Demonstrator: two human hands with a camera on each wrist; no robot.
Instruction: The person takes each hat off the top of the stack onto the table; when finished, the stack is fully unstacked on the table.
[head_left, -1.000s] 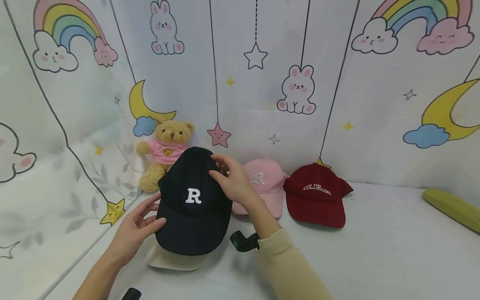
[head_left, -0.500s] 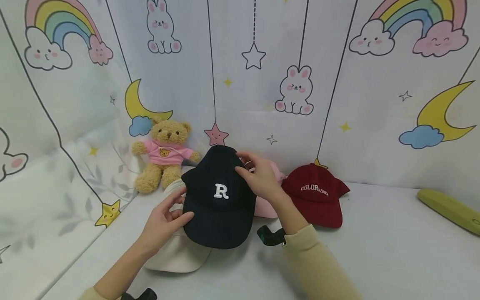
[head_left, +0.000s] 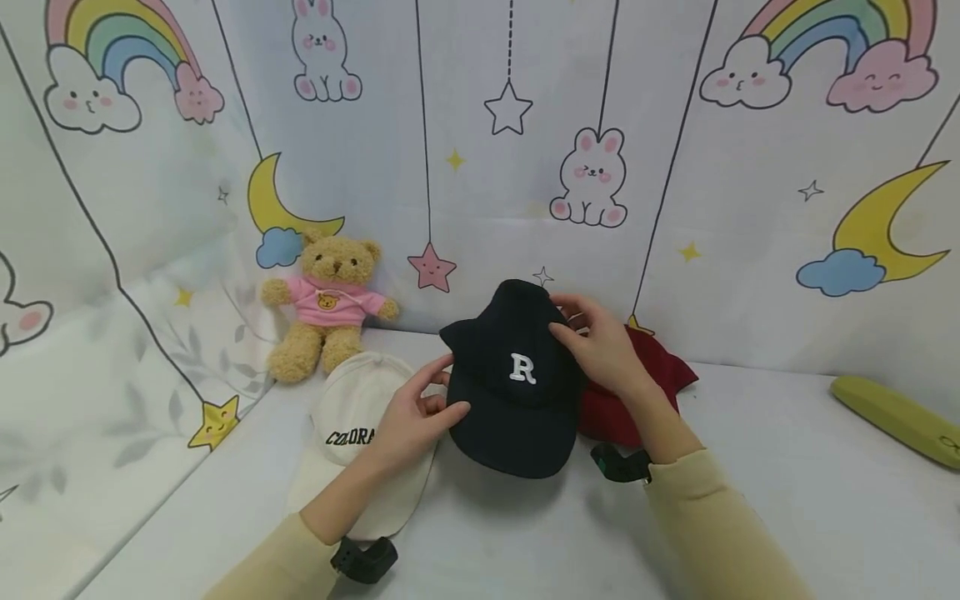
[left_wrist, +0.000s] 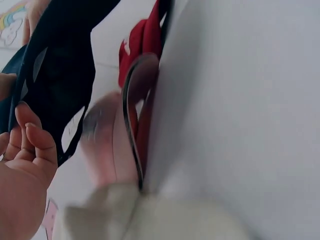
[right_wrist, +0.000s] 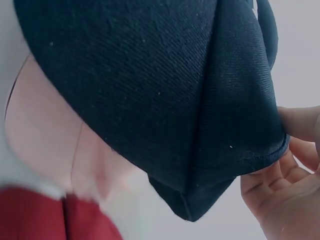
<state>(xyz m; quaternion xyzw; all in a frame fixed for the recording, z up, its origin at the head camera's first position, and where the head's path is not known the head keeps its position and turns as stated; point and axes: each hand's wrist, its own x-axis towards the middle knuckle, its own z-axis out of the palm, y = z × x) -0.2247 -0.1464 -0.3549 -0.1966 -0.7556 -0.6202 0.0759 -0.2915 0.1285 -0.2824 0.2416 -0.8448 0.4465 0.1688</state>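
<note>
A dark navy baseball cap with a white R is held up off the table, brim toward me. My left hand pinches its left edge, thumb on the front. At the upper right edge, my right hand grips it between thumb and fingers. Under my left forearm lies a cream cap with dark lettering, partly covered. A pink cap shows below the navy one in the left wrist view; in the head view it is hidden. Close to my right wrist is a red cap, partly covered.
A teddy bear in a pink top sits at the back left against the printed backdrop. A long green object lies at the right on the white table. Dark wrist cameras stick out below my forearms.
Both hands have carried the navy cap to the right, from over the cream cap to in front of the pink one. The cream cap has come into view, while the pink cap is now covered.
</note>
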